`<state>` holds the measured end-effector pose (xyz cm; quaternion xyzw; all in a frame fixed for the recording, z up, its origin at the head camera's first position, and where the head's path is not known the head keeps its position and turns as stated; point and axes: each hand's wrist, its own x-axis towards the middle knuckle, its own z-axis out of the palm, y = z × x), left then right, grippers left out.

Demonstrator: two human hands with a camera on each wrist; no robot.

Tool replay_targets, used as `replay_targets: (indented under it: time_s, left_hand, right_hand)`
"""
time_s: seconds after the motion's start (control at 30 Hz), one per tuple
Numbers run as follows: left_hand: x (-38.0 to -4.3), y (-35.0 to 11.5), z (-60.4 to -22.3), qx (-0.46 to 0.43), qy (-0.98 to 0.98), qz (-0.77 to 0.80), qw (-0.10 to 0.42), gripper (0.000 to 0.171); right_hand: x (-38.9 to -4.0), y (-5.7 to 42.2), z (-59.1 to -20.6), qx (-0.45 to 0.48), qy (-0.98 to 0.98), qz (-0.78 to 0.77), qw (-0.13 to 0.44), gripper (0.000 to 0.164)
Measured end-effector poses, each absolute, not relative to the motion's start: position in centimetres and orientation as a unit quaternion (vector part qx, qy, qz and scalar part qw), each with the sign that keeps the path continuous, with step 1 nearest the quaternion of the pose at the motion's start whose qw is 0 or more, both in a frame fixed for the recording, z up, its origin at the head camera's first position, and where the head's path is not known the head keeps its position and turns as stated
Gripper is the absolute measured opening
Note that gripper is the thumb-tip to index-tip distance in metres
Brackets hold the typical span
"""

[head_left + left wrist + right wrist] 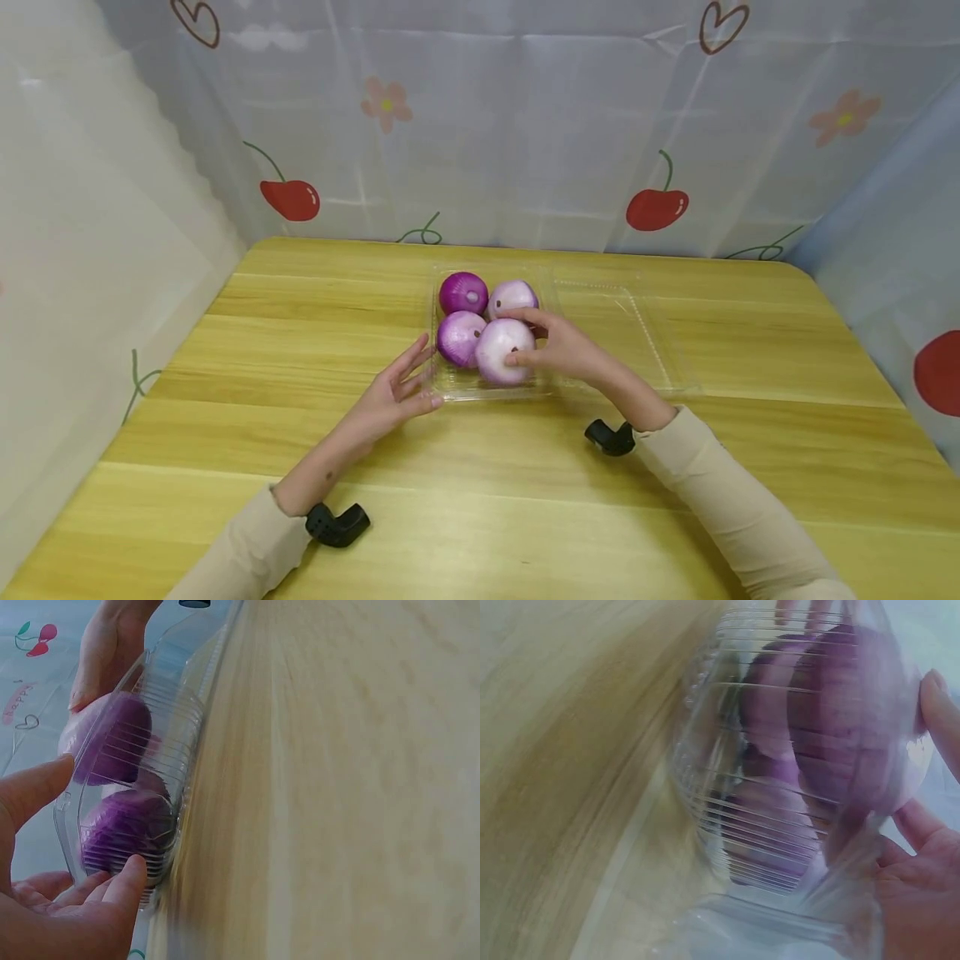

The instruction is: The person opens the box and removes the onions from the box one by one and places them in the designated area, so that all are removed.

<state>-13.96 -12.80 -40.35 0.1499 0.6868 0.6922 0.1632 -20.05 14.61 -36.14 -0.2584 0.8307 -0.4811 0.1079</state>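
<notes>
Several purple onions sit together in a clear plastic container (491,396) in the middle of the table. My right hand (564,343) holds the front right onion (498,354), thumb on its near face and fingers at its far side. This pale onion stands higher than the front left onion (459,340). Behind them are a darker onion (459,292) and a pale one (513,293). My left hand (386,402) is at the container's left side, its fingers spread and extended along the wall. The left wrist view shows the left hand (82,907) close around that wall.
The container's clear lid (611,333) lies folded open to the right on the wooden table (450,517). A printed curtain (510,125) hangs along the back edge, with more cloth at both sides. Each wrist carries a black device (337,525).
</notes>
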Motion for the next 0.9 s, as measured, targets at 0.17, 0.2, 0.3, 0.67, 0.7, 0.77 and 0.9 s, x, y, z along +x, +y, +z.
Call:
replay_targets:
  time_s: [0.17, 0.2, 0.3, 0.67, 0.7, 0.77, 0.9]
  left_hand:
    - [-13.7, -12.8, -40.5, 0.145, 0.687, 0.692, 0.166, 0.087]
    - [-13.7, -12.8, -40.5, 0.144, 0.687, 0.692, 0.166, 0.087]
    - [-13.7, -12.7, -40.6, 0.143, 0.686, 0.693, 0.167, 0.087]
    - [-13.8, -12.6, -40.2, 0.137, 0.692, 0.688, 0.170, 0.087]
    - [-13.8, -12.5, -40.2, 0.138, 0.692, 0.688, 0.170, 0.087]
    - [-13.8, -12.6, -40.2, 0.141, 0.691, 0.688, 0.170, 0.087]
    - [-13.9, -12.7, -40.2, 0.144, 0.692, 0.688, 0.166, 0.087]
  right_hand:
    - [-19.8, 15.0, -35.9, -0.250, 0.818, -0.506, 0.114, 0.058]
    - [-19.7, 15.1, -35.8, -0.247, 0.816, -0.510, 0.117, 0.058]
    - [-19.4, 15.6, -35.6, -0.229, 0.817, -0.516, 0.119, 0.059]
    - [-18.8, 18.2, -35.1, -0.189, 0.813, -0.540, 0.108, 0.059]
    - [-18.8, 18.5, -35.1, -0.186, 0.814, -0.541, 0.105, 0.059]
    - [-18.8, 19.1, -34.9, -0.177, 0.815, -0.543, 0.099, 0.059]
    - [-18.8, 20.0, -34.6, -0.167, 0.811, -0.553, 0.096, 0.058]
